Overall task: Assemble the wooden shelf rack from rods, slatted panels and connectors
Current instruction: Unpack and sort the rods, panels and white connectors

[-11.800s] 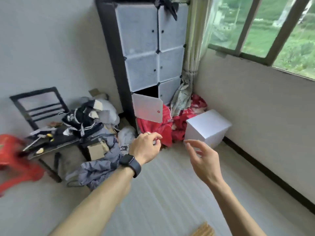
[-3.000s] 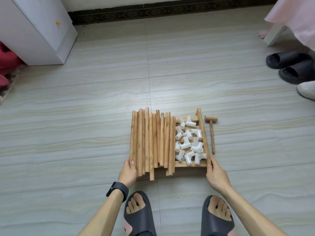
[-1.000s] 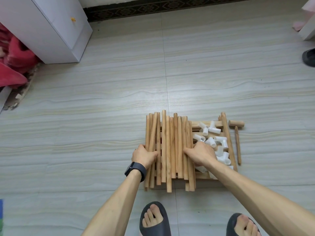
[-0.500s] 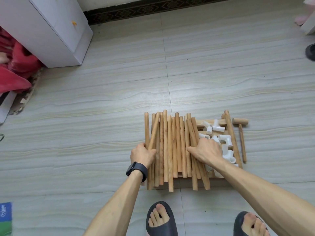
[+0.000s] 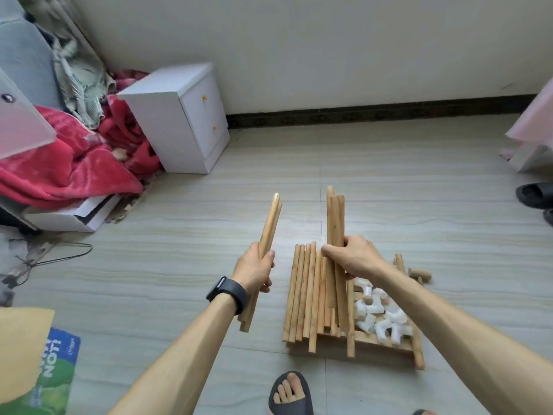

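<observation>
Rods [image 5: 335, 217] tight inside left hand [image 5: 254, 269], right hand [image 5: 356, 256]

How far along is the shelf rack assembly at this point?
Done: nothing is joined yet; the parts are only being sorted. In hand: the left hand grips a few rods clear of the pile, and the right hand grips another bundle tilted up from it. Left: the remaining rods, the white connectors loose on the slatted panel, and all the fitting.

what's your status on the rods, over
Left hand grips rods. Right hand grips a bundle above the pile. Connectors loose on the panel. Nothing blocking.
</observation>
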The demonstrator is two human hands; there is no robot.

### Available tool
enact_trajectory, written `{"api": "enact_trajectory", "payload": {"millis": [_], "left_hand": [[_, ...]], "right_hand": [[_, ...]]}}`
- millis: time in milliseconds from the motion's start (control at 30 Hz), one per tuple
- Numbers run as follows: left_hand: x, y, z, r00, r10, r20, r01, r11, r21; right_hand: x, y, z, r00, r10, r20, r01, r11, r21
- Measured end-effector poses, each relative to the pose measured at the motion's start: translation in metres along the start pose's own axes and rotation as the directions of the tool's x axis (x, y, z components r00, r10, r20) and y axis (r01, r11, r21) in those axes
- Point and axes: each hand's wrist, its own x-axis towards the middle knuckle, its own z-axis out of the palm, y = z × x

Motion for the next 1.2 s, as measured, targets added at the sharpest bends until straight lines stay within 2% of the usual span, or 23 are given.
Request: {"api": "enact_trajectory", "payload": {"millis": [133, 333, 533, 600, 733, 933, 1067, 1200], "left_hand": [[-0.051, 0.032, -0.058, 0.981, 0.1, -0.164, -0.1, 0.995, 0.012], [-0.136, 0.049, -0.14, 0.902, 0.129, -0.413, -0.17, 0.984, -0.062], [-0.171, 0.026, -0.192, 0.837, 0.122, -0.533, -0.171, 0.984, -0.043], [-0.164, 0.003, -0.195, 0.841, 0.089, -0.534, -0.122, 0.992, -0.026], [-0.138, -0.061, -0.18, 0.877, -0.04, -0.478, 0.063, 0.997, 0.033], [-0.094, -0.188, -0.128, 0.875, -0.299, -0.38, 0.355, 0.931, 0.086], [-0.076, -0.262, -0.092, 0.833, -0.43, -0.347, 0.489, 0.866, 0.101], [-0.058, -0.311, -0.065, 0.79, -0.506, -0.347, 0.58, 0.799, 0.156]], "right_hand": [[-0.043, -0.075, 0.007, 0.987, -0.16, 0.024, 0.161, 0.986, -0.039], [-0.11, -0.161, 0.033, 0.93, -0.358, 0.082, 0.365, 0.924, -0.114], [-0.145, -0.204, 0.078, 0.881, -0.429, 0.2, 0.459, 0.878, -0.139], [-0.139, -0.204, 0.099, 0.884, -0.407, 0.231, 0.445, 0.883, -0.148], [-0.109, -0.176, 0.155, 0.91, -0.293, 0.294, 0.349, 0.924, -0.159], [-0.044, -0.083, 0.241, 0.931, -0.008, 0.366, 0.127, 0.944, -0.303], [-0.003, -0.029, 0.288, 0.915, 0.143, 0.377, 0.01, 0.927, -0.376], [0.031, 0.008, 0.33, 0.888, 0.23, 0.399, -0.035, 0.898, -0.439]]}}
